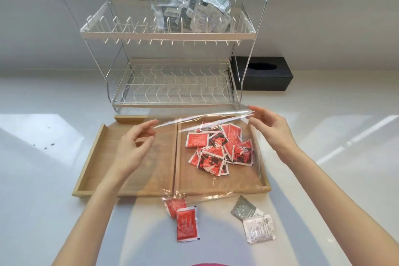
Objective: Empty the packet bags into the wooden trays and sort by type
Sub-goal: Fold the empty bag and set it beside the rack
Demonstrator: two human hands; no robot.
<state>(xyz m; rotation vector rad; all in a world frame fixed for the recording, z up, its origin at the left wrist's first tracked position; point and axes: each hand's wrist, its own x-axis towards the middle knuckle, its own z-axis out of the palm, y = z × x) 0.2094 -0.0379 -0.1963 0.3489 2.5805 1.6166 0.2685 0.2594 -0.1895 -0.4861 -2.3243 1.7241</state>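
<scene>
white counter (43,179), two wooden trays (90,168) at frame centre. both hands, left hand (131,147) and right hand (272,129), pinch clear bag (216,188) rim; red packets (218,149) heaped in right tray.

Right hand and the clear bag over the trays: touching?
Touching. The head view shows the right hand pinching the upper edge of the clear bag between its fingertips, with the film stretched toward the left hand.

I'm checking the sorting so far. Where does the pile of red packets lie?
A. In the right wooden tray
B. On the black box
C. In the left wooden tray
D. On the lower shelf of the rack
A: the pile of red packets lies in the right wooden tray, under the clear bag that both hands hold by its top edge.
</scene>
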